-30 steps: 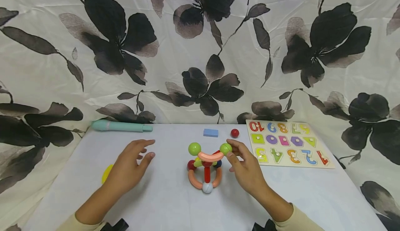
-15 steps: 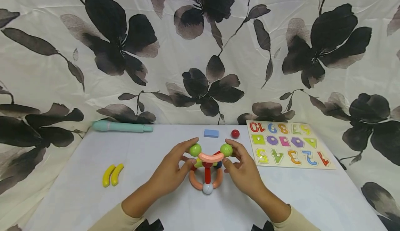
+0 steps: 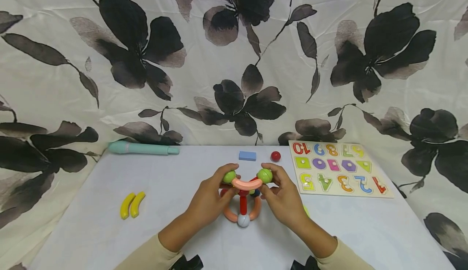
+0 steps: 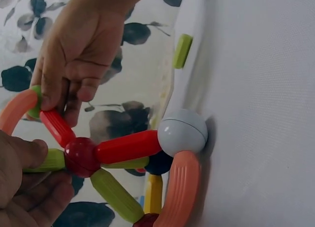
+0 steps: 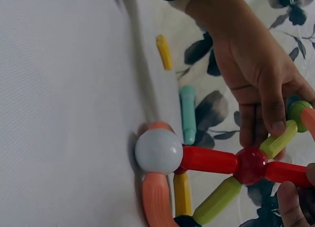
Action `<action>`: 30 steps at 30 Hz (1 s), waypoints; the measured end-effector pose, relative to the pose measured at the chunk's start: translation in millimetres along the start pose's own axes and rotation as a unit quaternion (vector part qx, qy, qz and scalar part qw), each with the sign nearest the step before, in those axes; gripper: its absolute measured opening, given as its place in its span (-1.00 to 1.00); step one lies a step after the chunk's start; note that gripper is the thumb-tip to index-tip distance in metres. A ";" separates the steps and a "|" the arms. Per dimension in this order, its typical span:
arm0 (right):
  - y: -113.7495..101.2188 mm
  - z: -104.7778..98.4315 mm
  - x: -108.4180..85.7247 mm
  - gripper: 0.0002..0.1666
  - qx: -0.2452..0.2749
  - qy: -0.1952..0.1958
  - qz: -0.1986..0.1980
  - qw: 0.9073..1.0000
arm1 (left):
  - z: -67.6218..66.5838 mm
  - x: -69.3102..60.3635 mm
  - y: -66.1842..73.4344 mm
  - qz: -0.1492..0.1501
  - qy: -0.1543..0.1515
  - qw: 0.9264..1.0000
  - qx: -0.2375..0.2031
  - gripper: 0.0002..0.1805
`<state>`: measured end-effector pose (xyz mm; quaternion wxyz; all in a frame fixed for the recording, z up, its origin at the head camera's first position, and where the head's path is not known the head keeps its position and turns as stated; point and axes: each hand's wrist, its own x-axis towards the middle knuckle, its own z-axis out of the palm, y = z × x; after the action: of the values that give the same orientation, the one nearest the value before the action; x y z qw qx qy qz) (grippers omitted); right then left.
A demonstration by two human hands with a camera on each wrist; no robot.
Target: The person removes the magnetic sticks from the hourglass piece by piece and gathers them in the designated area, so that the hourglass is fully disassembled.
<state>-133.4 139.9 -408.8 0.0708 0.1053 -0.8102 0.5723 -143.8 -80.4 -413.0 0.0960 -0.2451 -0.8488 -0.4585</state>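
A toy built of magnetic balls and rods stands on the white table between both hands, on a base of curved orange rods with a pale grey ball in front. My left hand pinches its upper left, at a green ball and the lime rod below. On the upper right my right hand holds the other green ball, fingers by a red rod. A curved orange rod bridges the two green balls. The hands partly hide the back of the toy.
Two yellow curved rods lie left, a teal pen-shaped object behind them. A blue block, a red ball and a number puzzle board are at the back. A lime rod lies near the right forearm.
My left hand has come in from the left and now grips the toy's left side, uncovering the yellow rods. The right hand stays at the right green ball.
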 end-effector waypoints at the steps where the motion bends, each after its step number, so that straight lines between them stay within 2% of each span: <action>1: 0.0 0.2 0.2 -0.35 0.003 0.000 -0.001 1.000 | 0.9 0.4 0.2 -0.002 0.004 1.000 0.001 -0.29; 9: -2.3 0.1 0.7 -0.38 0.006 0.004 0.003 1.000 | 5.6 2.6 2.7 -0.020 0.022 0.999 0.014 -0.29; 20: -3.9 -1.1 0.2 -0.41 0.046 -0.003 0.029 0.998 | 6.9 3.3 1.9 -0.012 0.025 0.999 0.018 -0.29; 25: -5.2 -2.4 1.0 -0.43 0.070 -0.011 0.041 0.997 | 6.2 3.0 2.3 -0.017 0.026 0.999 0.019 -0.29; 30: -4.8 -3.8 2.0 -0.46 0.074 -0.012 0.054 0.996 | 5.7 3.2 1.1 -0.018 0.030 0.999 0.022 -0.27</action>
<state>-134.1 141.8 -402.7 0.0226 0.0734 -0.7707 0.6326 -145.6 -74.1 -414.1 0.1184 -0.2141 -0.8599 -0.4481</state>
